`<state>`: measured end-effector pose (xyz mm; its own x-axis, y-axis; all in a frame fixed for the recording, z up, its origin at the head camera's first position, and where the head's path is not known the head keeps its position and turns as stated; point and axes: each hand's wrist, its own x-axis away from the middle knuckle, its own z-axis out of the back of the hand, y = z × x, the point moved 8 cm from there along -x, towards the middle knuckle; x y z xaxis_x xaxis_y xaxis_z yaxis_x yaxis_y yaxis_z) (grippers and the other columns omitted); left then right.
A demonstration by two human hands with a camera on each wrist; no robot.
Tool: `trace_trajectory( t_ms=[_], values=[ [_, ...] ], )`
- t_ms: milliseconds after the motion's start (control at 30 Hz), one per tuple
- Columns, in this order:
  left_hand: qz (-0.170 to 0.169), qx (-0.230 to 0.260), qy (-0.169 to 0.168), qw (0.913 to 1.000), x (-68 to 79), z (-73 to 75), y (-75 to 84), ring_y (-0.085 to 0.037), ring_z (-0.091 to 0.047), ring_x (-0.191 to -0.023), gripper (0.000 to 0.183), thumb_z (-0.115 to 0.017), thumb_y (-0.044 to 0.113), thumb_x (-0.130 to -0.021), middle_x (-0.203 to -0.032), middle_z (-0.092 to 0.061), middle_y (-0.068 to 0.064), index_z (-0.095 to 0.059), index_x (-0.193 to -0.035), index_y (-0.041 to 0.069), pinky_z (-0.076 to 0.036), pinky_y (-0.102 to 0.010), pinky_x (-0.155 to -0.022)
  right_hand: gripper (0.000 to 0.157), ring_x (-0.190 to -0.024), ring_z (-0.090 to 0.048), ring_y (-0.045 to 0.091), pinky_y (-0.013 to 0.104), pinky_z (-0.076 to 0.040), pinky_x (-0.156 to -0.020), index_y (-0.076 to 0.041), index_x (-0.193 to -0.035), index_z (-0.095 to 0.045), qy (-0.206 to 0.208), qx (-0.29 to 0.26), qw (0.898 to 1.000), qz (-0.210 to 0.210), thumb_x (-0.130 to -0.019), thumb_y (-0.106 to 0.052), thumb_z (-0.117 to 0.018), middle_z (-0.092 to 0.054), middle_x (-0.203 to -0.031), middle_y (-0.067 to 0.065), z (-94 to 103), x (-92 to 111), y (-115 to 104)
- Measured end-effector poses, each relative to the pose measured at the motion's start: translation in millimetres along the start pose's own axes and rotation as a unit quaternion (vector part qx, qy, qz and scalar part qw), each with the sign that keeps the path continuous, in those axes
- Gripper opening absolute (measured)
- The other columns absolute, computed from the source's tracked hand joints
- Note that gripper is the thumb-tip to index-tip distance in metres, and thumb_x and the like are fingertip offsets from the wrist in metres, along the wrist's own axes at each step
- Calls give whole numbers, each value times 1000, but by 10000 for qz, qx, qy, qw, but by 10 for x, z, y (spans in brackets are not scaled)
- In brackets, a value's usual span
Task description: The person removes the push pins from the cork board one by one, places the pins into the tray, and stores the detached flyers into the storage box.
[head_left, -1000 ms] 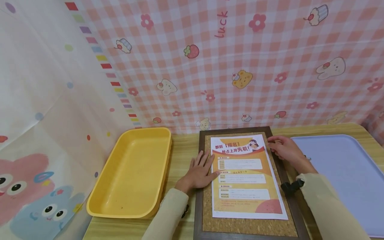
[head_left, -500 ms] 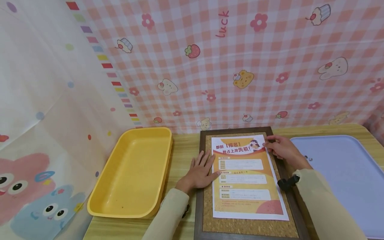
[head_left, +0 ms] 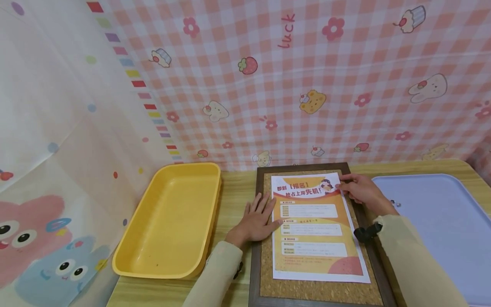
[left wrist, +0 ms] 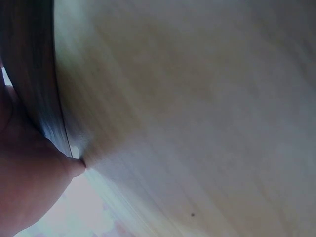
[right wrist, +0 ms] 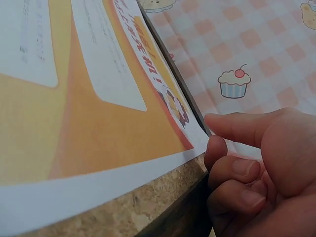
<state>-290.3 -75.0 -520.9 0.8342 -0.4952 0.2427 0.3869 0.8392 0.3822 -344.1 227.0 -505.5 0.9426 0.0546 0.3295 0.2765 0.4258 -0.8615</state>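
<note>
A printed orange-and-white sheet of paper [head_left: 312, 264] lies on a cork board [head_left: 318, 292] with a dark wooden frame [head_left: 255, 264]. My left hand [head_left: 255, 221] rests flat with spread fingers over the board's left side, its fingertips and thumb at the paper's left edge. At the paper's upper right corner is my right hand [head_left: 362, 192]. In the right wrist view its thumb [right wrist: 237, 126] and index fingertip [right wrist: 216, 148] come close together by that corner, the other fingers curled. Whether something small sits between them is hidden.
A yellow tray [head_left: 166, 273] stands left of the board on the wooden table [head_left: 238, 181]. On the right lies a pale lilac tray [head_left: 441, 204] holding a few tiny shiny metal pieces [head_left: 398, 204]. A pink checked cloth [head_left: 268, 85] hangs behind.
My right hand has shifted slightly left, from the frame's right edge onto the paper's upper right corner. My left hand stays in place on the board.
</note>
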Motion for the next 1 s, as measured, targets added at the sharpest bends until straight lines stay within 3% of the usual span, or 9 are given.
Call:
trace_trajectory(
  t_ms=[167,300,400,467,667,833,1000],
  values=[
    [-5,28,1,10000,-10,-1,-5,-20,18,-152,75,-31,62,-102,-167,11,3,1,-161,26,5,-56,-120,53,-58,-42,16,27,-35,-53,-4,-145,-43,239,12,9995,-203,-99,-25,-58,-50,-72,1,16,-20,21],
    [-12,37,-6,10000,-4,7,5,-20,18,-152,76,-32,61,-102,-167,11,3,1,-161,26,6,-56,-120,54,-84,-51,25,28,-38,-61,-7,-147,-44,453,72,9984,-315,-98,-25,-57,-61,-110,16,10,-25,35],
    [-18,31,-12,10000,6,13,17,-21,18,-152,76,-32,61,-102,-167,11,3,0,-161,26,6,-56,-120,53,-103,-49,31,29,-37,-67,-8,-149,-44,489,74,9983,-295,-99,-23,-55,-52,-135,20,-11,-15,30],
    [-16,36,-26,10000,15,16,24,-21,18,-152,75,-32,60,-102,-167,11,2,0,-161,25,6,-56,-120,53,-104,-48,32,30,-37,-68,-9,-149,-44,519,77,9984,-206,-98,-22,-54,-51,-133,21,-20,0,16],
    [-59,69,0,10000,48,36,65,-26,14,-153,74,-35,55,-103,-168,7,-4,-4,-161,20,4,-59,-120,49,-84,-50,24,29,-41,-63,-5,-144,-49,620,152,9972,398,-98,-17,-58,-52,-114,16,-25,61,-61],
    [-69,12,6,10000,53,44,79,-29,13,-153,74,-35,53,-104,-168,5,-6,-5,-161,18,3,-59,-120,48,-61,-47,17,27,-38,-51,-5,-145,-46,433,-157,9970,625,-100,-16,-57,-56,-101,14,-49,100,-74],
    [-58,-56,66,9999,36,43,51,-27,12,-153,74,-33,55,-104,-168,5,-5,-4,-162,20,1,-59,-120,53,-59,-47,15,26,-38,-49,-10,-148,-44,432,-262,9969,596,-98,-15,-61,-58,-107,17,-44,105,-74]
  ],
)
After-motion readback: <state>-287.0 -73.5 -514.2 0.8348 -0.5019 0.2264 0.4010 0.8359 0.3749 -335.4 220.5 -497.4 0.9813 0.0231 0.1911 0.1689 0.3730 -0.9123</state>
